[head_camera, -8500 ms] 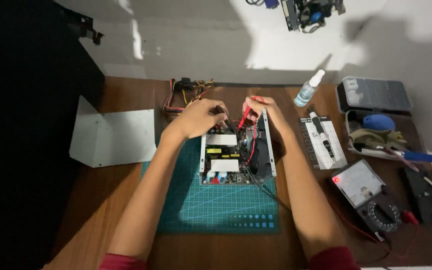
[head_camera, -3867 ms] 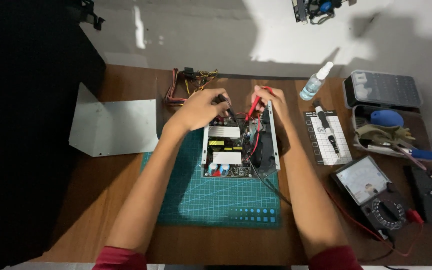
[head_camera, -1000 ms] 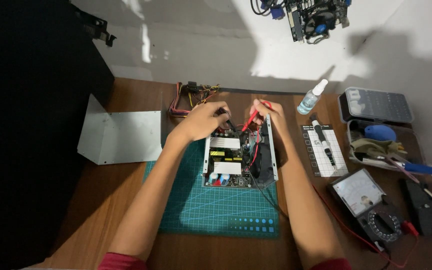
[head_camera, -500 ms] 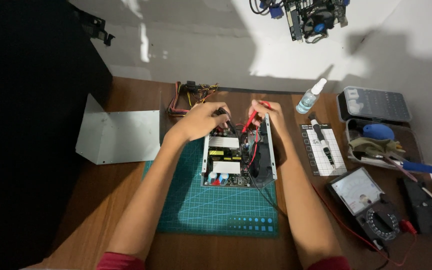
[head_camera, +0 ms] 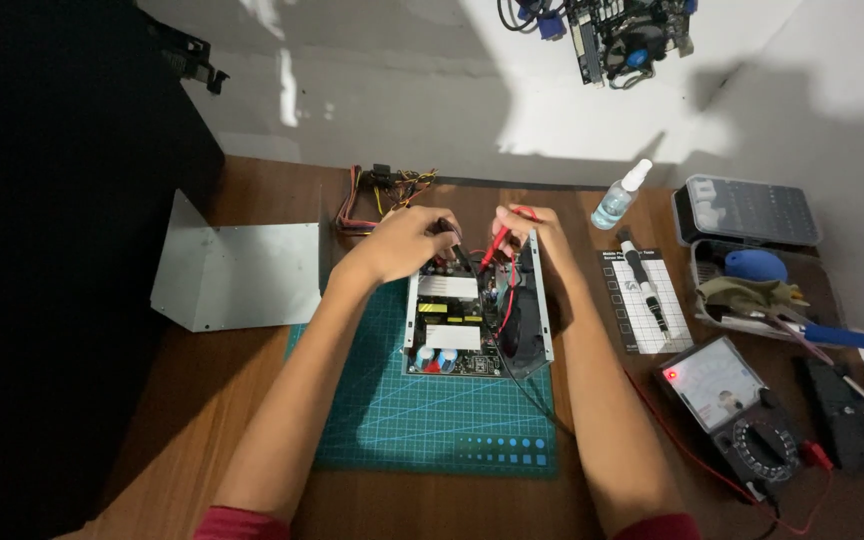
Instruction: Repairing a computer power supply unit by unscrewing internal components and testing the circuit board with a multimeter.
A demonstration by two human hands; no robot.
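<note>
While the opened power supply (head_camera: 479, 322) sits on the green cutting mat (head_camera: 432, 410) at the middle of the counter (head_camera: 252, 400), both hands work at its far end, toward twelve o'clock. The left hand (head_camera: 402, 243) is closed around a black probe (head_camera: 457, 255), its tip pointing down into the circuit board. The right hand (head_camera: 535, 232) pinches a red probe (head_camera: 497, 243), which slants in from one o'clock to meet the board just beside the black one.

As for progress, the case is already open: its grey metal cover (head_camera: 237, 275) lies apart at nine o'clock, well off the mat. A bundle of coloured wires (head_camera: 377, 195) trails from the unit at twelve o'clock. The meter (head_camera: 737, 405) lies at four o'clock with a small red light glowing, and red and black leads run from it toward the hands, so probing appears to be under way; the needle's reading is too small to tell. The cover is not back on.

At two o'clock stand a spray bottle (head_camera: 620, 197), a clear parts box (head_camera: 747, 210), and a white card (head_camera: 642, 300) with a pen-like tool lying on it.
</note>
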